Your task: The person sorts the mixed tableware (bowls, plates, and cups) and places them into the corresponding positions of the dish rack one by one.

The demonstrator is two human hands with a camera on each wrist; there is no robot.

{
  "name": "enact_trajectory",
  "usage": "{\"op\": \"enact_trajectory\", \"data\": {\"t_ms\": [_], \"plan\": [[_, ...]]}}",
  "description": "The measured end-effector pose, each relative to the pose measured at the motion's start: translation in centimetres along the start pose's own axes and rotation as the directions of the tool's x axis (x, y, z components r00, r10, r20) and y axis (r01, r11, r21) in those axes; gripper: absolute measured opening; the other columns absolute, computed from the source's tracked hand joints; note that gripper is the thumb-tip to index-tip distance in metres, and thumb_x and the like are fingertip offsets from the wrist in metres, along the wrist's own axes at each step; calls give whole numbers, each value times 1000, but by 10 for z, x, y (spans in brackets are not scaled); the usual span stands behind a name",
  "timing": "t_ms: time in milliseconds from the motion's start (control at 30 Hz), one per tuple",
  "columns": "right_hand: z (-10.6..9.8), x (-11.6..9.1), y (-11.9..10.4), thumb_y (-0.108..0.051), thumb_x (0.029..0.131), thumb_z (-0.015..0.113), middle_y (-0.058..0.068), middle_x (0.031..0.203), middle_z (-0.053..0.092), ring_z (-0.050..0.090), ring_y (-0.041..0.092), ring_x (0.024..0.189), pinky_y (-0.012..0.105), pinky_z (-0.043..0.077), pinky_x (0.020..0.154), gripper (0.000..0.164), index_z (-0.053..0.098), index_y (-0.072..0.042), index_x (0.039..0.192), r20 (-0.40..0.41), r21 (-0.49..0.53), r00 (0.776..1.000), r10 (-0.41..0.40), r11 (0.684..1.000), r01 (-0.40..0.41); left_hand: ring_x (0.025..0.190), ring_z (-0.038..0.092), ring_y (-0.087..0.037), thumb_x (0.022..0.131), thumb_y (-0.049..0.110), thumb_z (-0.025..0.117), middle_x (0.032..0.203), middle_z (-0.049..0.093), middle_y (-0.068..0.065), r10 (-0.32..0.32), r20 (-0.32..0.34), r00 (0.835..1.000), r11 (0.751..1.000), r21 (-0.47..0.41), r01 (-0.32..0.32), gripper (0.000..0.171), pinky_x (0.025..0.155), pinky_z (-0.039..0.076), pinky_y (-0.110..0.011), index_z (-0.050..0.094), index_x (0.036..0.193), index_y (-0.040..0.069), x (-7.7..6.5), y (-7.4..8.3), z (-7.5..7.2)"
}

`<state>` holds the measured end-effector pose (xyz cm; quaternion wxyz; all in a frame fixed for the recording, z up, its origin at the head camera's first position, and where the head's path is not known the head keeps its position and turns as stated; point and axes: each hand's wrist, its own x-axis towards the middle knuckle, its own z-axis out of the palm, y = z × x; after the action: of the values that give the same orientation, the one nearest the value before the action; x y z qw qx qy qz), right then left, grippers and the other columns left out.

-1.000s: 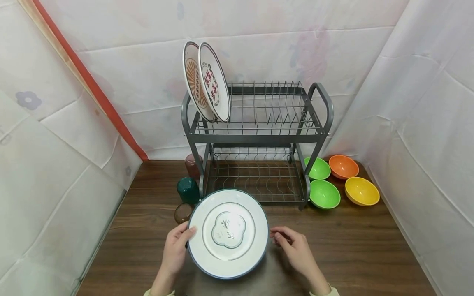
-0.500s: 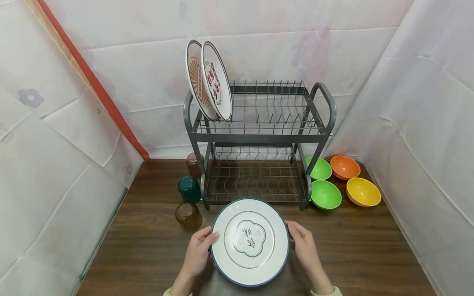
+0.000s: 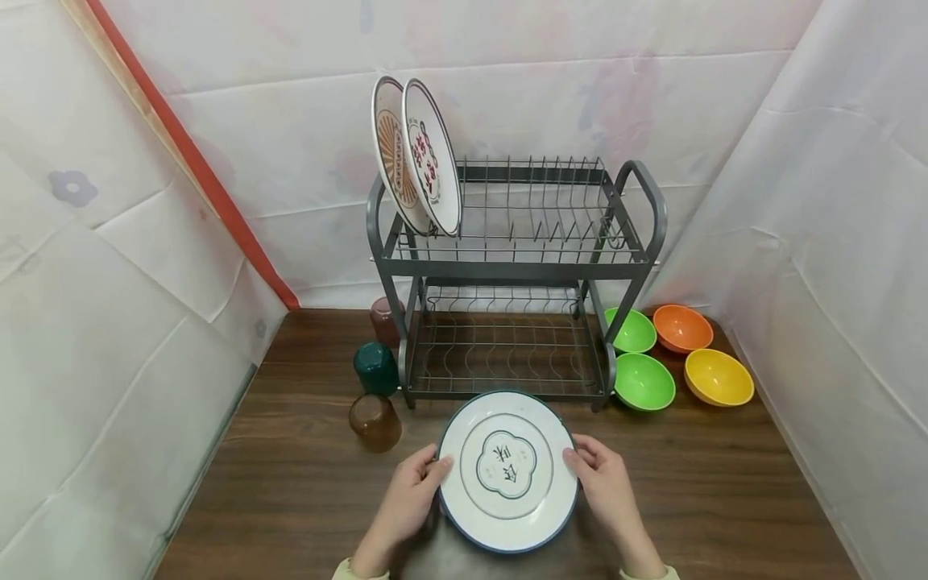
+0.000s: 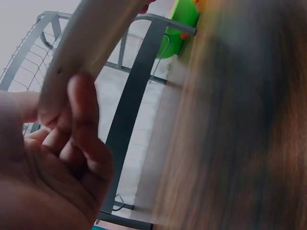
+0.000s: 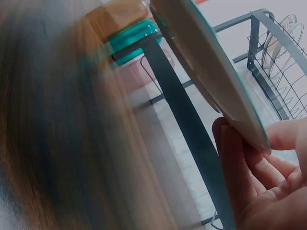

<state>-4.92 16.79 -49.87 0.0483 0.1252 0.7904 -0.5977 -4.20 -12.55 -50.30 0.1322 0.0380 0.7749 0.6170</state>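
A round white plate [image 3: 507,471] with a blue rim and a dark flower-shaped emblem with characters is held level-ish above the table, its face toward the head camera. My left hand [image 3: 409,493] grips its left edge, thumb on top and fingers beneath. On the opposite edge my right hand [image 3: 607,483] pinches the rim the same way. The left wrist view shows the plate's pale underside [image 4: 91,43] with curled fingers [image 4: 85,110] against it. From the right wrist, the plate's edge [image 5: 216,67] appears tilted between thumb and fingers [image 5: 235,163].
Behind the plate stands a dark two-tier dish rack [image 3: 507,271], with two patterned plates [image 3: 435,165] upright at its upper left. Brown [image 3: 375,422], teal [image 3: 376,368] and pinkish [image 3: 387,321] cups stand left of it. Green [image 3: 644,382], orange [image 3: 682,328] and yellow [image 3: 718,377] bowls sit right.
The plate has moved right and slightly toward the person in the head view. My right hand, apart from it a second ago, has taken hold of its right edge.
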Motion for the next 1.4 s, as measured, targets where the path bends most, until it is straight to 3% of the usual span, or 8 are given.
{"op": "enact_trajectory", "data": {"t_ms": [233,433,633,867,967,1100,1233,1400], "plan": [[-14,5,1,-6,95,66,22,112,70,70,22,96,26,56,76,37,60,7,129,26,-73,998,-63,995,64,59,58,-21,102,36,56,68,64,6,45,68,997,983,174,-56,27,55,43,-24,61,97,10,2,-9,6],[-27,9,-6,-3,92,69,19,107,72,70,19,90,25,55,71,30,66,7,121,42,-178,990,-133,974,138,63,63,-24,101,32,60,70,68,5,52,131,990,980,185,-76,20,57,43,-25,63,98,12,2,-10,12],[-36,15,-18,-2,91,70,12,101,74,68,15,83,24,55,68,25,70,1,116,76,-263,982,-176,946,190,70,58,-11,101,32,59,77,65,7,67,163,984,967,234,-105,19,65,45,-26,68,99,14,4,-12,14],[-42,18,-32,2,88,72,8,99,74,71,15,86,26,57,69,23,74,-3,111,101,-318,933,-346,877,360,72,53,-7,104,31,54,79,63,2,92,203,975,950,277,-147,22,66,44,-27,66,94,16,7,-11,15],[-43,19,-40,5,86,73,6,97,75,71,15,85,29,58,68,24,75,-6,108,110,-339,890,-442,825,451,74,57,-10,105,29,51,83,68,0,81,219,972,956,259,-138,24,68,45,-27,67,96,14,8,-10,14],[-47,21,-54,7,82,76,3,91,75,70,12,80,31,58,65,25,76,-7,102,114,-425,794,-597,693,582,84,65,-15,105,28,50,93,72,-1,62,236,970,970,216,-114,23,75,49,-28,67,109,12,9,-9,13],[-52,27,-69,8,77,80,0,88,75,70,11,76,27,56,63,29,77,-10,99,114,-485,648,-753,527,698,89,67,-15,106,27,50,102,73,-2,79,244,967,975,182,-125,29,81,50,-29,64,122,7,10,-11,11],[-60,32,-90,11,71,82,2,88,75,64,10,67,20,49,58,38,78,-10,102,88,-500,487,-869,384,776,89,67,-19,106,24,48,100,72,-4,93,258,962,983,127,-129,30,80,51,-31,63,121,3,11,-20,6]]}}
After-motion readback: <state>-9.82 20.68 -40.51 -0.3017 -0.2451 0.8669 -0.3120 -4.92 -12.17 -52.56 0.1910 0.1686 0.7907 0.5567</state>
